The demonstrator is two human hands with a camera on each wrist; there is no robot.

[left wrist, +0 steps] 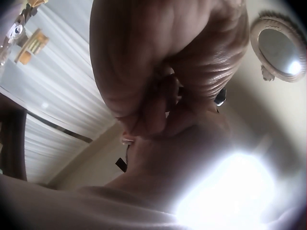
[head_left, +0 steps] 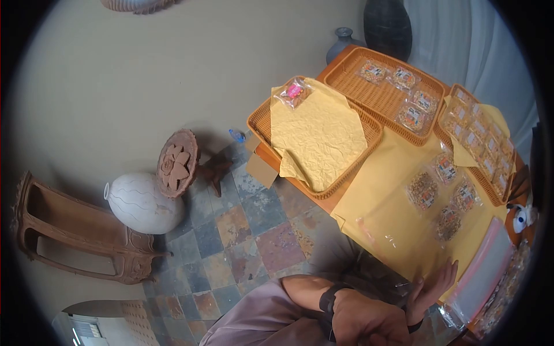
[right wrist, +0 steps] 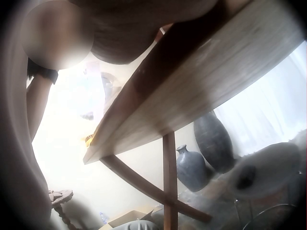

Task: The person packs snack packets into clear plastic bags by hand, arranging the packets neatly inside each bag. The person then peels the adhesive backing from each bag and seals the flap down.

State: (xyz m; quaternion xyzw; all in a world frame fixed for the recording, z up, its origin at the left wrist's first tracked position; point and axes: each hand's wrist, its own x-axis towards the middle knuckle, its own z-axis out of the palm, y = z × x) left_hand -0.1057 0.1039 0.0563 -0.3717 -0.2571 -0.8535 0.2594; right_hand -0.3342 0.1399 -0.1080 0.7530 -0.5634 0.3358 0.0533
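Observation:
My left hand point(head_left: 369, 317), a black strap at its wrist, is low in the head view in front of my lap. Its fingers curl in toward the palm, with nothing seen in them; the left wrist view has the same hand point(left wrist: 168, 62) large and in shadow. Close beside it my right hand point(head_left: 434, 288) is raised at the table's front edge, fingers straight, holding nothing. Beyond the fingertips, several round clear packs of snack mix point(head_left: 423, 190) lie on yellow paper point(head_left: 375, 184). A stack of clear plastic bags point(head_left: 482, 277) with a pink edge lies to the right.
A wicker tray point(head_left: 259, 124) holds crumpled yellow paper and one pack with a pink label point(head_left: 295, 91). Behind it another tray point(head_left: 340, 72) carries several packs. A third tray point(head_left: 501, 193) at right is filled with packs. A white round pot point(head_left: 141, 202) stands on the tiled floor.

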